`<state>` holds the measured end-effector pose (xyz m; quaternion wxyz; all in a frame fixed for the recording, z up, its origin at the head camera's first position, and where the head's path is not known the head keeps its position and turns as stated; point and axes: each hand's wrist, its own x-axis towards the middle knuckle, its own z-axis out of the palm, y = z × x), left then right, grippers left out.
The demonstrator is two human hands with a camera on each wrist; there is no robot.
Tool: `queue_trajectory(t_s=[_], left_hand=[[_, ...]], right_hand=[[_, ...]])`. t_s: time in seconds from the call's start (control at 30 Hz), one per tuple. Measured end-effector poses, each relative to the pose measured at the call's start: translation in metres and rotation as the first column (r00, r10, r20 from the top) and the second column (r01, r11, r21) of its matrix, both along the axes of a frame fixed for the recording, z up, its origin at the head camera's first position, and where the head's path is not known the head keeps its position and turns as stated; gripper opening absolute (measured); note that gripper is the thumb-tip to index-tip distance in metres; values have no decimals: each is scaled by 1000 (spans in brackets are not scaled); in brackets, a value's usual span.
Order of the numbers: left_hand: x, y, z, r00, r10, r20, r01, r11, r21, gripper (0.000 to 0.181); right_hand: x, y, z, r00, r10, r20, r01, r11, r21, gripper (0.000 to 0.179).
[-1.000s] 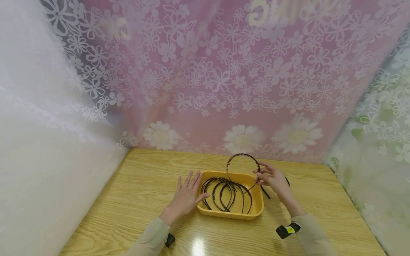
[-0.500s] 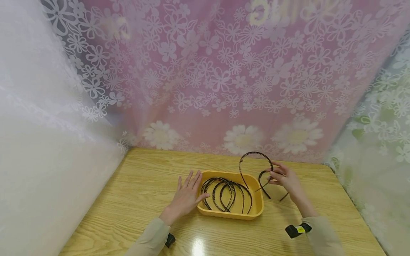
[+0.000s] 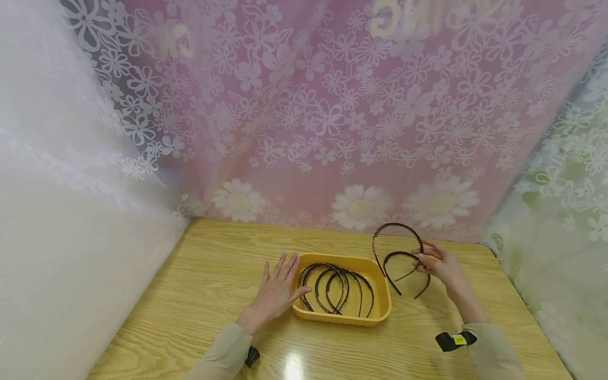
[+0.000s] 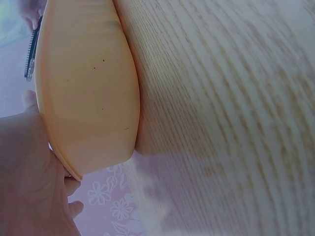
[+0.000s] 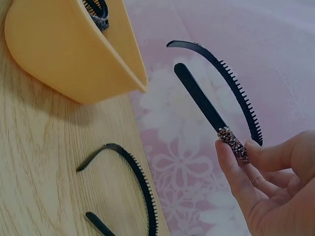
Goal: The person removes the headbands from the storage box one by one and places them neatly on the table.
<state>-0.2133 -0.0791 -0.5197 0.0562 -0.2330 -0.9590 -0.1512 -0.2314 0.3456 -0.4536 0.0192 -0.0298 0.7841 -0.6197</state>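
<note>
My right hand (image 3: 444,269) pinches a dark toothed headband (image 5: 238,93) between thumb and fingers, right at a patch of glittery stones on its band. Raised above the table, it stands arch up, to the right of a yellow plastic basket (image 3: 342,320). Below it a second black headband (image 5: 142,182) lies on the table, partly overlapped by the held one in the head view. At the basket's left end, my left hand (image 3: 275,296) rests on the rim with fingers straight and the thumb over the inside. Several dark headbands (image 3: 345,285) lie overlapping inside the basket.
The wood-grain table (image 3: 214,295) ends at a pink flowered curtain (image 3: 304,132) at the back. Pale sheeting (image 3: 71,211) hangs along the left, and a green and white flowered sheet (image 3: 565,237) closes the right side.
My right hand has carried the headband rightward, from over the basket's right part to above the headband on the table. The left hand has stayed on the basket rim.
</note>
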Motion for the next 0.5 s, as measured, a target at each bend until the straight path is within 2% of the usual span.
queue_trajectory(t_s=[0.5], left_hand=[[0, 0, 1, 1000, -1, 9, 1, 1000, 5, 84]], right_hand=[[6, 44, -7, 999, -3, -53, -2, 996, -94, 70]])
